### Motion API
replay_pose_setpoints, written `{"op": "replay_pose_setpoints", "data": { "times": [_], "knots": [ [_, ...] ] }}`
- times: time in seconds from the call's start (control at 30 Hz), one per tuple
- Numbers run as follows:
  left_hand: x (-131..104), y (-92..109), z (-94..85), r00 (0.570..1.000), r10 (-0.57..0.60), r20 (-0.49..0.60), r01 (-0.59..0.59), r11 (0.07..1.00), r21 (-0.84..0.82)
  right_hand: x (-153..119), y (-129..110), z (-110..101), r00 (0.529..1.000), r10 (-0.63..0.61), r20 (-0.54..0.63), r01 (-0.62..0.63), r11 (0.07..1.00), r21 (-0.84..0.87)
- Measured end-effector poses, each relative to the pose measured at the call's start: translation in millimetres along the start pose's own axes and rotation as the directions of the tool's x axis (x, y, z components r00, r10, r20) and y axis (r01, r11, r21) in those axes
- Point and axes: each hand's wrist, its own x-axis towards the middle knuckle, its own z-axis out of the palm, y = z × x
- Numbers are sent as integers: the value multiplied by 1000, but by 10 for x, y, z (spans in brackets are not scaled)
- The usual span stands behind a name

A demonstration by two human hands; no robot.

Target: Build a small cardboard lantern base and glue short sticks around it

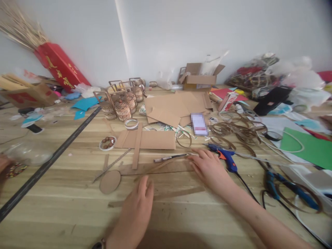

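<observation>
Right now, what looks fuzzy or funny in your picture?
In the head view, the left hand and right hand look soft and slightly smeared; a pale streak brightens the wall; blocky squares hide details on a pale rectangle; the top right corner goes dark.

Left hand (pixel 137 211), blurred, conceals the middle of a flat brown strip (pixel 178 193); its dark wristband (pixel 99 244) is cropped below. Right hand (pixel 207 166): fingertips blurred, contact with the pen (pixel 168 158) indeterminate. Another person's hand (pixel 3 163): cropped at left. Pale rectangular item (pixel 199 124): pixelated, unreadable.
</observation>
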Motion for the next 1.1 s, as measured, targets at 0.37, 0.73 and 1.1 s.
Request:
{"op": "replay_pose_setpoints", "data": {
  "times": [0.37,0.73,1.1],
  "knots": [
    [333,385,-25,977,52,207,-30,994,-107,-430,-492,-126,842,-147,520,-20,953,303],
    [191,199,-108,938,286,198,-201,910,-363,-460,-32,-138,771,-61,633,-206,918,339],
    [37,112,379,948,311,-59,-313,889,-334,-394,191,-299,829,-17,559,-130,966,223]
  ]
}}
